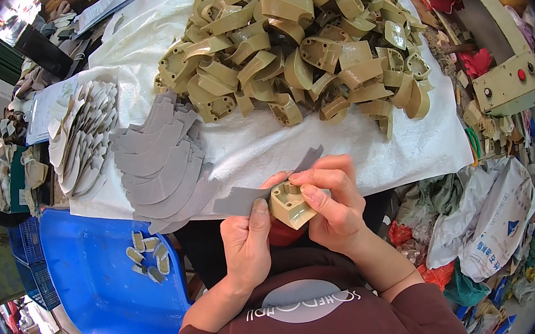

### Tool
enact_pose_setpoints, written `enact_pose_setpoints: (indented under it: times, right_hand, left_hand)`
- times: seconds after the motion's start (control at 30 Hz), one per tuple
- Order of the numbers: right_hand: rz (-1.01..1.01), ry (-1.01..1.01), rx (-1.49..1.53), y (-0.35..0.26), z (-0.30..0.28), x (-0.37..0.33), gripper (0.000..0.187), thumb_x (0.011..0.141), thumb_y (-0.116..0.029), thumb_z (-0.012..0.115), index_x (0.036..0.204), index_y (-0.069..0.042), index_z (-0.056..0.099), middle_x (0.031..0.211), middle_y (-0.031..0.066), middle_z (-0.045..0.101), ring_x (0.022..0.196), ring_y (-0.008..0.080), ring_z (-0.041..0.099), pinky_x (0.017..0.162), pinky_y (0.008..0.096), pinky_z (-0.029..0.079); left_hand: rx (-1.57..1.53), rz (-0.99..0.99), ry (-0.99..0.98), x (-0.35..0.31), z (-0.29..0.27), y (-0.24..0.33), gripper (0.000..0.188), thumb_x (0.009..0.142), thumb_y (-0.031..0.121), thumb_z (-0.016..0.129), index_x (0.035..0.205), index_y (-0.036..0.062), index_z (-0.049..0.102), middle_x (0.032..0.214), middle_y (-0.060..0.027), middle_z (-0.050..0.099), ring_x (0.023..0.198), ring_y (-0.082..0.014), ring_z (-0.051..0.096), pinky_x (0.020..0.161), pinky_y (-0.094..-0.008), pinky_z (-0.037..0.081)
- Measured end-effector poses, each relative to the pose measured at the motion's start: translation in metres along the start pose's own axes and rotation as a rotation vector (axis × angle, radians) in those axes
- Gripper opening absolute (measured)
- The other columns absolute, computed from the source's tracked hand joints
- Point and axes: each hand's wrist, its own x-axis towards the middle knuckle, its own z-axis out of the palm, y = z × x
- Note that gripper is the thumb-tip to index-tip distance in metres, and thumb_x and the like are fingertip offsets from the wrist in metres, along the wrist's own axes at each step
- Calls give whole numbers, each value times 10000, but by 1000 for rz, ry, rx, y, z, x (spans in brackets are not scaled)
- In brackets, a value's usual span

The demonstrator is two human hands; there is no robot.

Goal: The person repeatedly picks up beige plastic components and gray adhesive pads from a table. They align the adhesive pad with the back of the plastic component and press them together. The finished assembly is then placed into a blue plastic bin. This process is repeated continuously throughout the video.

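Meanwhile, at the near edge of a cluttered workbench, the left hand [246, 239] pinches a curved grey strip [244, 198] between thumb and fingers, closed on its left end. The right hand [329, 201] is clamped around a khaki plastic heel piece [290, 205], thumb pressed on its near side and fingers curled over the top. Both hands meet just in front of the person's chest, below the white cloth [279, 149] covering the bench. The strip's long axis runs from lower left to upper right, its far tip poking out past the right fingers. The heel piece shows its hollow, ribbed face upward toward the camera. Behind the hands, a large heap of matching khaki pieces [292, 39] lies on the cloth, with a fanned stack of grey strips [161, 162] to its left. A blue plastic tub [86, 253] sits at lower left, holding a few small pieces.
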Motion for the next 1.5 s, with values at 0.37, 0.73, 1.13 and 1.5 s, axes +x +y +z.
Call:
enact_pose_setpoints:
  times: [0.37,0.73,1.13,1.5]
  right_hand:
    - [42,-259,-360,-14,-17,14,346,625,-129,726,952,-157,617,924,14,581,841,222,481,787,460,270]
    - [156,-435,-344,-4,-16,8,399,588,-66,696,972,-123,606,816,0,511,834,215,479,791,467,256]
    - [307,-483,276,1,-22,9,333,646,-57,740,954,-63,615,788,33,517,792,229,488,798,394,311]
    - [129,-317,63,-3,-18,7,369,689,-163,745,1018,-80,599,958,22,607,865,230,516,792,407,344]
  left_hand:
    - [745,321,184,7,-12,17,171,923,43,542,1003,-60,654,880,-136,687,743,-137,629,663,-251,496]
    - [1013,480,127,4,-2,-4,223,842,-31,601,1061,-37,643,901,-150,651,748,-251,619,659,-294,499]
    - [827,686,13,20,-17,-12,142,764,86,740,810,27,619,636,-38,497,573,-175,422,518,-271,356]
    - [973,912,76,17,-23,-7,273,605,-3,776,808,87,618,725,-15,488,706,-211,479,644,-314,394]
